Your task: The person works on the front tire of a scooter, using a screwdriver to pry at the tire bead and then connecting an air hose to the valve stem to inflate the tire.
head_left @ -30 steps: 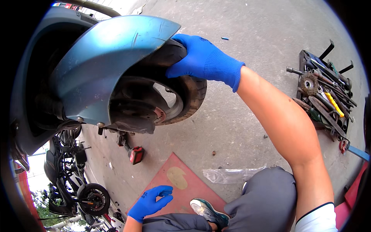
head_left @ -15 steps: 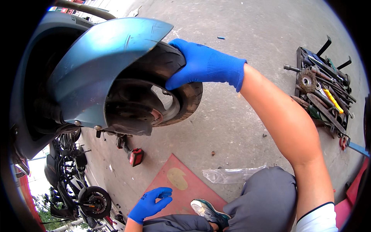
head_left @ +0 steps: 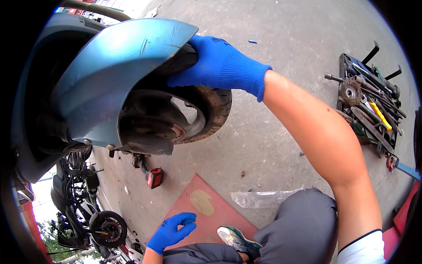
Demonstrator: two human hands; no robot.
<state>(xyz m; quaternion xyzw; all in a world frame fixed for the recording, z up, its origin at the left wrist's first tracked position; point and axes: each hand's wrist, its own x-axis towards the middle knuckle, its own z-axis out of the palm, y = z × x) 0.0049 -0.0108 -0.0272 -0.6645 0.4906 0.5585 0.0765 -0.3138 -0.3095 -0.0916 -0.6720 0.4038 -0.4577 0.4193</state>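
My right hand [head_left: 206, 64], in a blue work glove, is wrapped round the black tyre [head_left: 218, 112] just below the fender's tip. Its thumb lies across the sidewall; the other fingers are partly hidden behind the tyre. The shiny blue fender [head_left: 127, 55] arches over the wheel. Inside the tyre, part of the rim [head_left: 196, 124] and a brake disc [head_left: 179, 131] show. My left hand [head_left: 172, 232], gloved alike, hovers over my lap with its thumb and curled fingers apart, holding nothing.
A tray of tools [head_left: 373, 103] with a wire wheel and yellow-handled tool lies right. A red-and-black tool battery [head_left: 155, 178] sits below the scooter. Near my feet are a red mat [head_left: 193, 193] and clear plastic bag [head_left: 259, 199]. Another motorcycle [head_left: 94, 220] stands lower left.
My right hand has moved left and slightly up, closer under the fender's edge. The tyre's tread seems to have turned with it. My left hand has stayed in place.
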